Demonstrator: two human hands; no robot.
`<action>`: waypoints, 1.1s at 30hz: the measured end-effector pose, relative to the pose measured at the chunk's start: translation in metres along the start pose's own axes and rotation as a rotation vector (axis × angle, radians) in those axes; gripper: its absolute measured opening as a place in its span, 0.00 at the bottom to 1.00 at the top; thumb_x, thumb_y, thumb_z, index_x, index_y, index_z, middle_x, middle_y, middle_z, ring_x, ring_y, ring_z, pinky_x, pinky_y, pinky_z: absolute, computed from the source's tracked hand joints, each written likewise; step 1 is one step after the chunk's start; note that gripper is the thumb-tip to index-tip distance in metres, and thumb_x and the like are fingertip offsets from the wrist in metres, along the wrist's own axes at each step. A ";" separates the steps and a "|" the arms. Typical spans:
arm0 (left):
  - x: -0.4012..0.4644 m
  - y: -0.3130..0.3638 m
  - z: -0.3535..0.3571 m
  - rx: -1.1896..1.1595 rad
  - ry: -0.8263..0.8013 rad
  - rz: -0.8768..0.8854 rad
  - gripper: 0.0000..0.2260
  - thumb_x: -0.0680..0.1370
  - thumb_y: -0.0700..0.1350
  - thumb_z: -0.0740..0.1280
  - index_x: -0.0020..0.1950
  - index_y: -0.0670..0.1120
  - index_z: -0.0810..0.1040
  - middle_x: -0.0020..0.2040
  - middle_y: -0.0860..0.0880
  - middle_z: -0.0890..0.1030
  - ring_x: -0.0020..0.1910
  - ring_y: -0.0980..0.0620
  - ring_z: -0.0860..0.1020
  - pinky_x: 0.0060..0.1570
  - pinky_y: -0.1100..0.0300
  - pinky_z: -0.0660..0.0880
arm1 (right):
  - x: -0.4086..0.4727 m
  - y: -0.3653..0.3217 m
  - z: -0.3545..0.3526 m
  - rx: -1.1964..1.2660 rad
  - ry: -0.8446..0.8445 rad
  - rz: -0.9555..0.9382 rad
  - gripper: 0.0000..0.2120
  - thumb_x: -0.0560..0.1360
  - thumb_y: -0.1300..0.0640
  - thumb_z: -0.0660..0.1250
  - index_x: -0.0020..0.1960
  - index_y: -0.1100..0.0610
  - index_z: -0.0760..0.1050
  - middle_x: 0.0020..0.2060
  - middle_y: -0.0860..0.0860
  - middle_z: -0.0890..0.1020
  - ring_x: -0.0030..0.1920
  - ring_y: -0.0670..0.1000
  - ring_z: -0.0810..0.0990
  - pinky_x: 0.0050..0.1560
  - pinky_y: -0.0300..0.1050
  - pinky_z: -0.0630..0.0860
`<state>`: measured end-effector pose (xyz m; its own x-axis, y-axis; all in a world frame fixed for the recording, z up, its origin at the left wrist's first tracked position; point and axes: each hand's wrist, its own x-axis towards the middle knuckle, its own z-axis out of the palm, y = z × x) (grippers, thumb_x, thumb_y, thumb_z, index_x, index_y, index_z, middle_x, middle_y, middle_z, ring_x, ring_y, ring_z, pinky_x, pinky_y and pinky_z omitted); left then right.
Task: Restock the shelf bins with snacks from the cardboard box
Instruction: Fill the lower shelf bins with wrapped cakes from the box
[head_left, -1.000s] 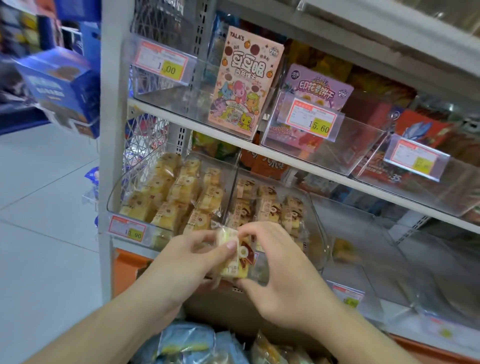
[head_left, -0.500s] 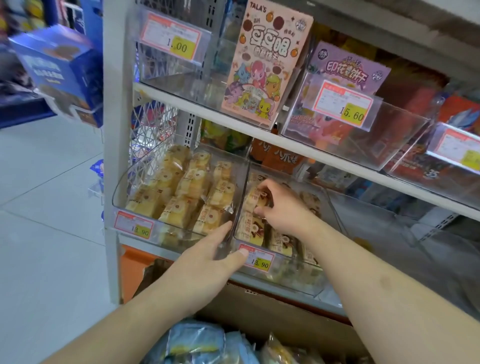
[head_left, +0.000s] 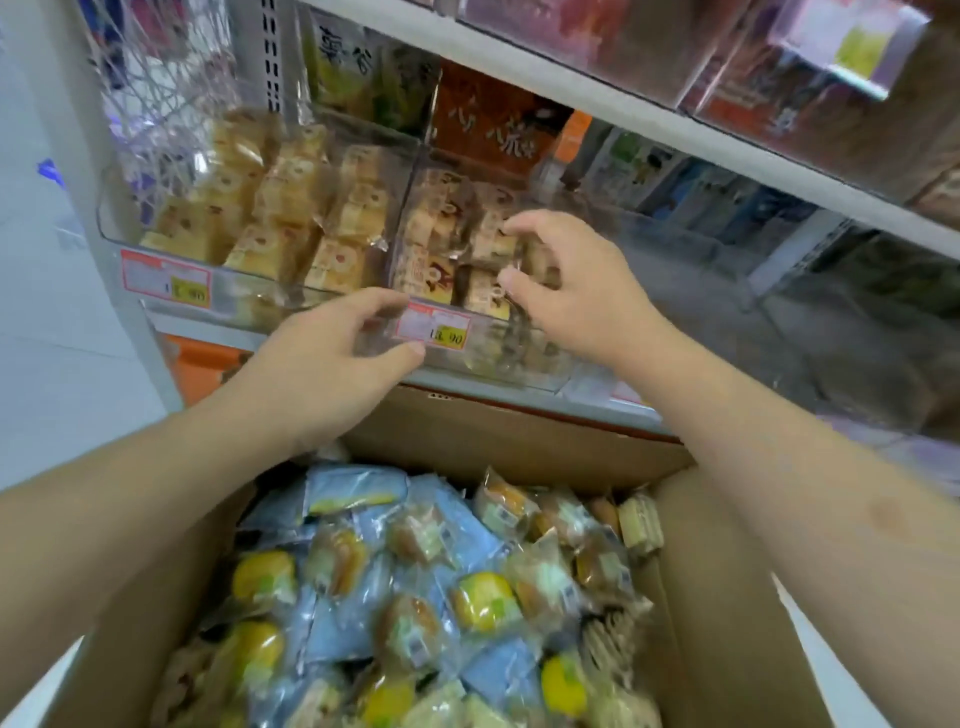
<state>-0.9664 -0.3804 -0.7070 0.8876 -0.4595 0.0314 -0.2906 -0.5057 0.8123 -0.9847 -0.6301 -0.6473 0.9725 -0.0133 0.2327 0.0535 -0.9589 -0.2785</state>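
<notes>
While the cardboard box sat below the shelf, heaped with blue and clear-wrapped snacks, your right hand hovered loosely curled, holding nothing, over the cake bin; your left hand touched its front, fingers relaxed.

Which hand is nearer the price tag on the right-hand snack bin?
Left. The left hand has its fingertips at the left edge of the price tag; the right hand is above and to its right, over the bin's cakes.
</notes>
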 end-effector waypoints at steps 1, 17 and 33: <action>-0.005 0.002 0.006 0.010 -0.023 0.016 0.24 0.80 0.60 0.68 0.76 0.59 0.73 0.70 0.60 0.77 0.70 0.57 0.75 0.74 0.50 0.71 | -0.030 0.007 -0.005 0.021 -0.011 0.013 0.21 0.83 0.49 0.68 0.74 0.51 0.73 0.71 0.46 0.76 0.70 0.45 0.72 0.68 0.39 0.67; -0.044 0.026 0.296 0.237 -0.644 0.206 0.24 0.83 0.57 0.67 0.79 0.58 0.68 0.75 0.60 0.71 0.71 0.59 0.71 0.67 0.65 0.68 | -0.326 0.240 0.039 0.129 -0.269 0.629 0.49 0.83 0.52 0.67 0.81 0.34 0.29 0.77 0.56 0.72 0.68 0.58 0.78 0.69 0.59 0.75; 0.068 0.018 0.495 0.147 -0.436 0.117 0.40 0.67 0.50 0.84 0.74 0.52 0.68 0.68 0.48 0.78 0.67 0.45 0.78 0.67 0.51 0.75 | -0.327 0.245 0.047 0.269 -0.159 0.587 0.51 0.82 0.55 0.69 0.82 0.33 0.31 0.77 0.44 0.70 0.64 0.50 0.79 0.62 0.53 0.79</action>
<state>-1.0884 -0.7821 -0.9785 0.6221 -0.7675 -0.1548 -0.4555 -0.5156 0.7257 -1.2786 -0.8476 -0.8355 0.8778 -0.4504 -0.1630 -0.4607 -0.7007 -0.5448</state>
